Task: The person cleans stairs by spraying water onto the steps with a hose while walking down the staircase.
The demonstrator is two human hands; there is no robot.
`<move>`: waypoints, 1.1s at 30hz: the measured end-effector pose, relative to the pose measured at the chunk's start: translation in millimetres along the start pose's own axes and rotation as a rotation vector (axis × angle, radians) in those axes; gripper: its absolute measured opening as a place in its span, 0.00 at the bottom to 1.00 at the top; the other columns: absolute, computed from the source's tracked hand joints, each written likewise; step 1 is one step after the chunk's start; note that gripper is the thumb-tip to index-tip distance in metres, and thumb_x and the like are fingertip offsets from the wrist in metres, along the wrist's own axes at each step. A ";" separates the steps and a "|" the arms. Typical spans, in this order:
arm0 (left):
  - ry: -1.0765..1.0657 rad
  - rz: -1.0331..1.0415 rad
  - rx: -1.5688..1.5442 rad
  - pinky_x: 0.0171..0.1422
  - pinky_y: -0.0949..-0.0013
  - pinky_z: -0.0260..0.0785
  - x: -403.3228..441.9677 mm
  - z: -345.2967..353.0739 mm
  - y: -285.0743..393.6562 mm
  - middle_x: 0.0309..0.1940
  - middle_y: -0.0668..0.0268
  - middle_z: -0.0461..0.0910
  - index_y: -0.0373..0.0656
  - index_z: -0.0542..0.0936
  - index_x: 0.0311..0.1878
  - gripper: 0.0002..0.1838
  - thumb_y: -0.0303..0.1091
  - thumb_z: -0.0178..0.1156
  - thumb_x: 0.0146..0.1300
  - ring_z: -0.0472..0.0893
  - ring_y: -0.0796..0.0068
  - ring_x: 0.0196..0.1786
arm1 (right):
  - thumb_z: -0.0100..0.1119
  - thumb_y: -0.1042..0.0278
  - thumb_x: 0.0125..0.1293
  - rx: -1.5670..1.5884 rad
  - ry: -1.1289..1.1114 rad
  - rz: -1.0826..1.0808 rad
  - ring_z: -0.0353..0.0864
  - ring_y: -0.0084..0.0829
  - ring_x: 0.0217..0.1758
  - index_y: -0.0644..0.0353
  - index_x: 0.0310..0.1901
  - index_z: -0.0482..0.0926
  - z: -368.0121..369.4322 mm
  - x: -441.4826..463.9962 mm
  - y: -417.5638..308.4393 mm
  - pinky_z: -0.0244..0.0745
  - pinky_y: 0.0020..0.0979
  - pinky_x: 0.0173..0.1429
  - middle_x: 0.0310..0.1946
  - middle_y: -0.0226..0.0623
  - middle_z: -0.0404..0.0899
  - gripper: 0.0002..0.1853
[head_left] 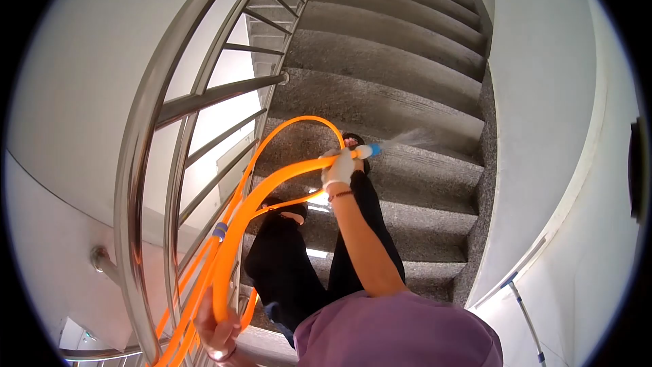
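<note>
My right hand point(338, 170), in a whitish glove with a dark bracelet at the wrist, grips an orange hose point(272, 180) just behind its end. A white and blue nozzle point(370, 151) sticks out past the fingers to the right, and a fine spray point(411, 139) leaves it over a step. Lower left, beside the railing, my left hand point(216, 333) is closed round a thick length of the same hose. Thinner orange loops hang around both hands, and a blue-grey band point(219, 232) circles some of them.
Grey stone stairs point(387, 54) run upward ahead, with wet shine near my feet. A steel railing point(139, 143) borders the left side. On the right is a white wall point(543, 129), with a long pole point(526, 316) leaning low against it.
</note>
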State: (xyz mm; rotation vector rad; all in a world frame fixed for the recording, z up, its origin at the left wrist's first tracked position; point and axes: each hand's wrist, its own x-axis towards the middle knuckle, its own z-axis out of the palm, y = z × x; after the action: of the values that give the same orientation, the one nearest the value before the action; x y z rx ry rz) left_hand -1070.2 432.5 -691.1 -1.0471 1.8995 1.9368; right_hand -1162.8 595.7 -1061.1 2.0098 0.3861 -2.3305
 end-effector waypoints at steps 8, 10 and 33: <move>-0.157 0.177 -0.213 0.08 0.80 0.51 -39.5 -32.0 19.8 0.15 0.60 0.71 0.37 0.61 0.60 0.33 0.23 0.60 0.48 0.60 0.82 0.08 | 0.45 0.71 0.59 0.202 -0.057 0.422 0.66 0.25 0.19 0.56 0.30 0.62 44.1 -59.8 57.4 0.65 0.26 0.24 0.20 0.33 0.65 0.03; -0.204 0.157 -0.186 0.08 0.80 0.52 -24.6 12.0 35.2 0.15 0.59 0.71 0.37 0.61 0.60 0.33 0.23 0.60 0.48 0.61 0.82 0.08 | 0.44 0.72 0.59 0.247 -0.106 0.461 0.66 0.25 0.19 0.57 0.30 0.61 53.6 -49.9 58.8 0.65 0.26 0.23 0.19 0.32 0.64 0.03; -0.302 0.253 -0.197 0.12 0.80 0.56 -59.7 -70.4 -2.1 0.25 0.55 0.74 0.38 0.63 0.59 0.32 0.18 0.56 0.46 0.66 0.77 0.13 | 0.41 0.67 0.62 0.202 -0.143 0.439 0.65 0.23 0.17 0.56 0.25 0.61 62.6 -60.6 76.0 0.64 0.23 0.21 0.17 0.30 0.64 0.08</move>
State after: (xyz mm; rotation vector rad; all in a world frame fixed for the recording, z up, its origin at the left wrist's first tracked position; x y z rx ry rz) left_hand -1003.4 385.0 -648.6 -0.5343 1.7684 2.3065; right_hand -1199.3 500.9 -1006.0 1.7563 -0.2811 -2.2754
